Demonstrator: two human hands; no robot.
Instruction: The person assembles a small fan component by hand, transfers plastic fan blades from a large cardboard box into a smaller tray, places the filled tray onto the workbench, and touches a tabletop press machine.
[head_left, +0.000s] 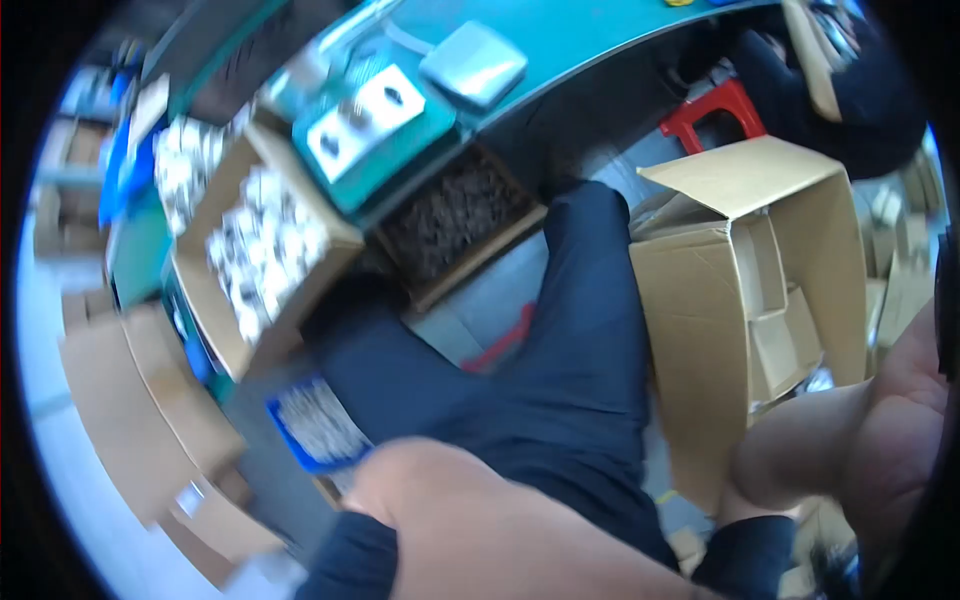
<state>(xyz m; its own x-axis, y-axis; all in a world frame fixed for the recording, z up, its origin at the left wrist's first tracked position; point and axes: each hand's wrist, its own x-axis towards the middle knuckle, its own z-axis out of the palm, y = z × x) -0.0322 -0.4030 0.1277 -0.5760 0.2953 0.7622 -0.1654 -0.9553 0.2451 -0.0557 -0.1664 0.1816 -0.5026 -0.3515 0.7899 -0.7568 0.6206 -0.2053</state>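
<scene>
Carton (690,340) just beyond the bent right arm (805,445), left hand outside the view

The person sits with dark-trousered legs (590,300) apart. The right arm bends at the elbow and goes toward the right edge of the view. Only a bare part of the right hand (915,370) or its wrist appears there, very near to the camera; whether it is closed or holds something, one cannot tell. The left arm (500,530) bends too and leaves through the bottom edge, so the state of the left hand cannot be told.

The carton stands open beside the right leg, to the left of the right hand in the view. Its raised flap (745,175) points toward the teal table (585,30), and inside are cardboard pieces (780,345) and something shiny (818,380). The arm covers its lower corner; contact is not clear.

Between the knees, the grey floor (440,330) gives some room, with a red bar (500,345) there. Between the right leg and the carton, the gap is narrow. On the other side, a box of white pieces (265,250) and a blue tray (315,425) limit the space. A crate of dark pieces (450,220) lies under the table edge.
</scene>
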